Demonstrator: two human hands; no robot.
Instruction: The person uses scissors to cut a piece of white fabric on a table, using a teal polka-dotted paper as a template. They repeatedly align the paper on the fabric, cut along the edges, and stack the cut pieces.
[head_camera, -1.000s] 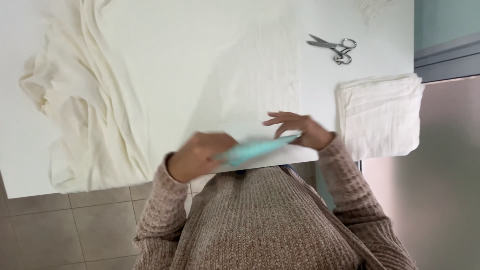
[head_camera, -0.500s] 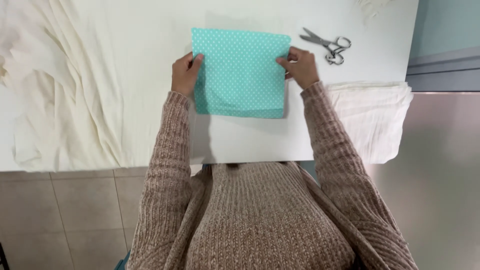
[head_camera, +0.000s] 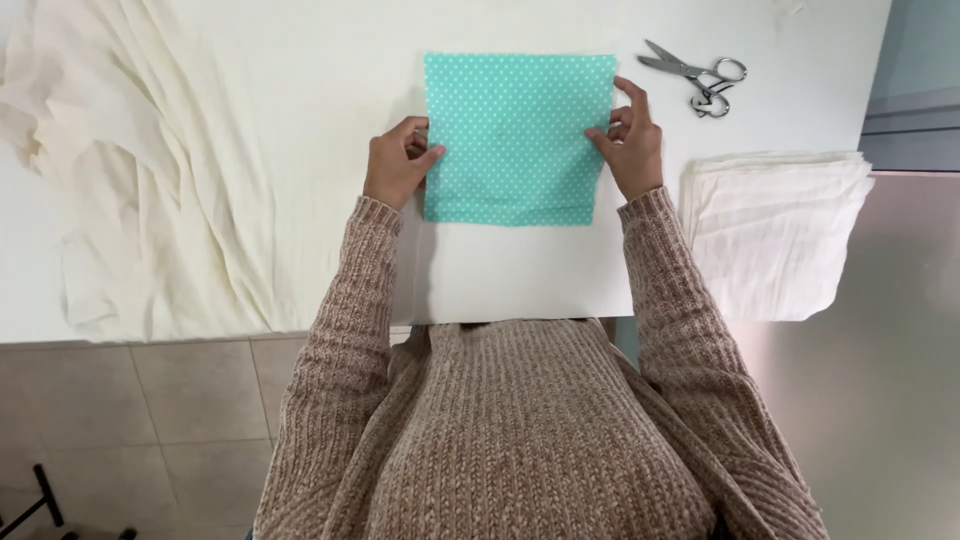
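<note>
Teal dotted cloth (head_camera: 518, 135) flat near surface's far edge — pinched between left hand (head_camera: 396, 163) and right hand (head_camera: 630, 140), one per side edge.

A square piece of teal cloth (head_camera: 518, 135) with small white dots lies flat on the white surface (head_camera: 520, 270), its edges running square to the near edge. A fold line runs across it close to its near edge. It is pinched at its left and right edges, about mid-height.
</note>
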